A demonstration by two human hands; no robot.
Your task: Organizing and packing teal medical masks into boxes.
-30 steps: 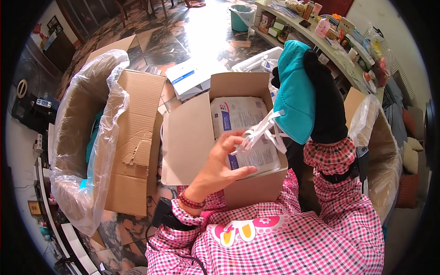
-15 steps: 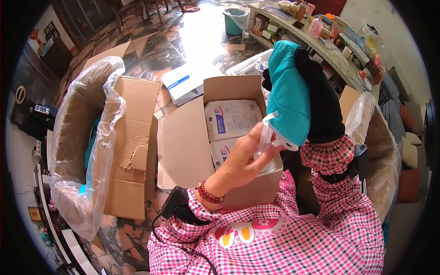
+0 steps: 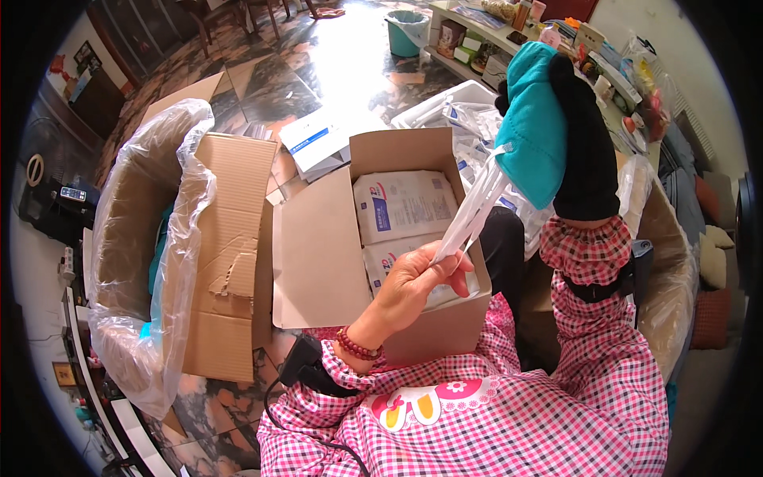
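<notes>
While one plastic-lined bin (image 3: 143, 238) and one flattened cardboard sheet (image 3: 230, 254) lie at my far left, one open cardboard box (image 3: 334, 238) sits before me with two white packets (image 3: 405, 207) inside. My left hand (image 3: 413, 282) pinches the white straps (image 3: 473, 211), fingers closed on them. My right hand (image 3: 584, 151), black-gloved, grips one teal mask (image 3: 534, 127) held up above the box. Another lined bin (image 3: 671, 270) stands rightmost.

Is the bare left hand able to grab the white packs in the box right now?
Probably not yet. The left hand hovers just above the white packs in the open cardboard box, nothing between, but its fingers are pinching the white straps.
</notes>
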